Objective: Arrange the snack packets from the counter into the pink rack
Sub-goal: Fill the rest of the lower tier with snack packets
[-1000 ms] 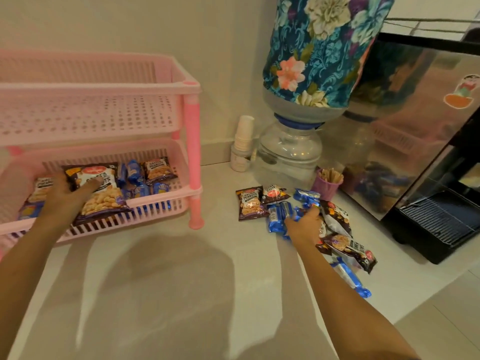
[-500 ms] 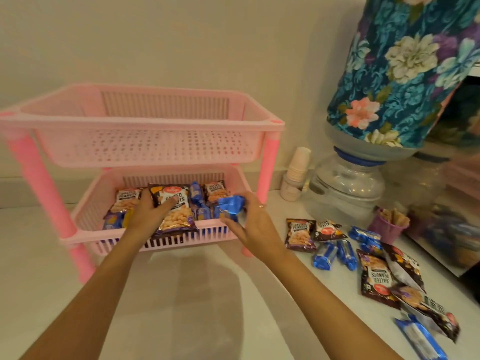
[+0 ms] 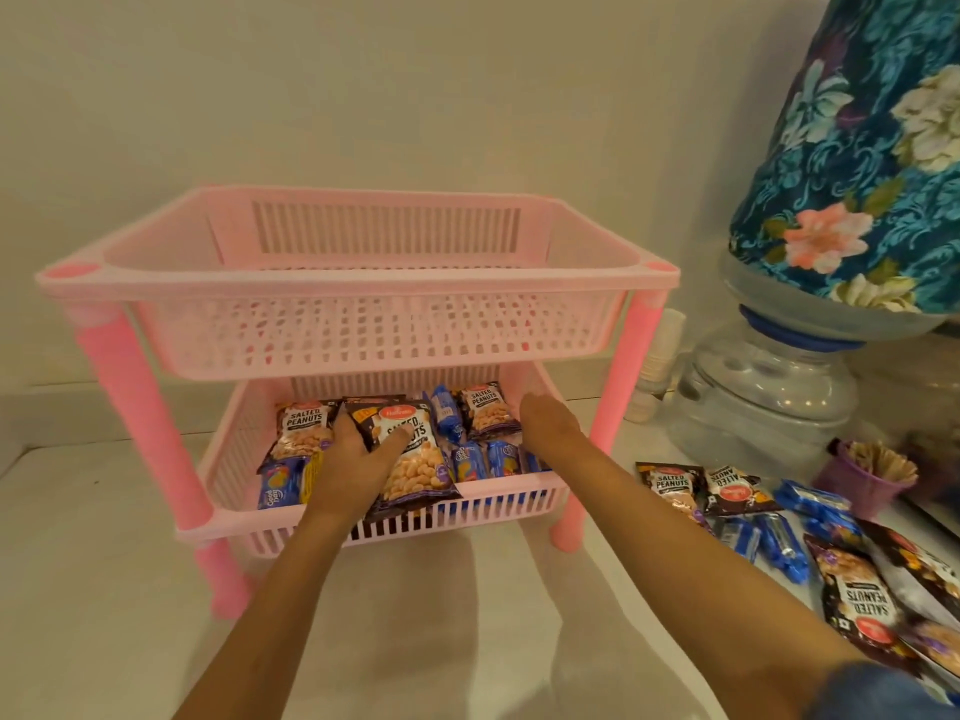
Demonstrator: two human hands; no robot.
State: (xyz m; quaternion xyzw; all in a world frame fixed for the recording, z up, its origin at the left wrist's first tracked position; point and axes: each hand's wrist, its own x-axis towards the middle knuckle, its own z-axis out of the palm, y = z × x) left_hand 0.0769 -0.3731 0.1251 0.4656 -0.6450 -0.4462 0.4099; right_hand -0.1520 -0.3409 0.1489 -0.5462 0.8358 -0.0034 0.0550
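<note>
1. The table [image 3: 104, 589], a pale surface against a plain wall, is seen carrying everything in view.
2. A water bottle [image 3: 857, 163] wrapped in a floral cover is stood upside down on a clear dispenser base [image 3: 763, 392] at the right.
3. The pink rack [image 3: 358, 283] is placed left of centre on the table; its upper tray is seen bare, while the lower tray [image 3: 467, 506] is partly filled.
4. Both forearms are stretched forward from the bottom edge into the lower tray.
5. The left hand [image 3: 353, 459] is laid flat, fingers spread, on a large salted peanuts packet [image 3: 415, 459] in the middle of the tray; nothing is gripped by it.
6. The right hand [image 3: 550, 423] is held flat at the right end of the lower tray, beside the blue biscuit packets [image 3: 493, 457]; whether anything lies beneath it cannot be told.
7. More peanut packets [image 3: 301, 423] and a blue packet [image 3: 280, 485] are lined up in the tray's left part.
8. Loose snack packets [image 3: 727, 493] remain scattered on the table right of the rack.
9. A purple cup [image 3: 862, 475] of sticks is set just behind them, near the dispenser.
</note>
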